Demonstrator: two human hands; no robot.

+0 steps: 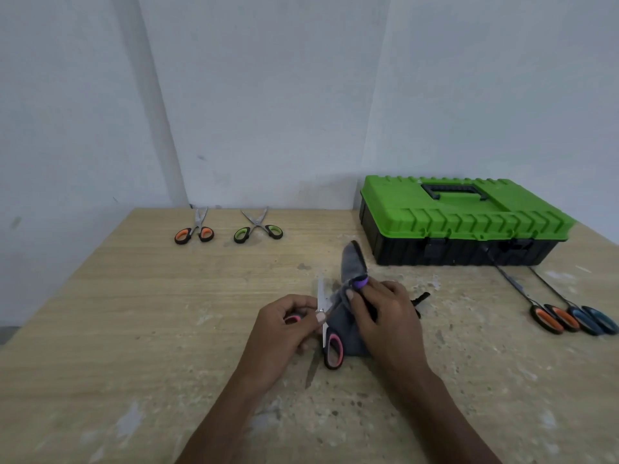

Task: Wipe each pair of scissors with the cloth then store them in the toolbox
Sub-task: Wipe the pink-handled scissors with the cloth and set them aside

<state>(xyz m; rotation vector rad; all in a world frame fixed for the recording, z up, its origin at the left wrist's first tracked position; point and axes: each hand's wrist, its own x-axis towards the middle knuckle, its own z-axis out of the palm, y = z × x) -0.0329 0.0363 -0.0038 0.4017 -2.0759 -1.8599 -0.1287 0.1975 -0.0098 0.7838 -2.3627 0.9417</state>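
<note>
At the middle of the counter (134, 313), the left hand (281, 326) grips one handle of the pink-handled scissors (340, 345), whose blades are spread. The right hand (385, 313) pinches the grey cloth (350, 262) around one blade. The green toolbox (462, 216) sits closed at the far right.

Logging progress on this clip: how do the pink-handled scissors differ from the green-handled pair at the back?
Pink-handled scissors are gripped by the left hand, the right hand holding cloth on a blade; the green-handled pair lies untouched near the wall. Handle insets: pink versus green. Both have spread blades and black handle rims.
</note>
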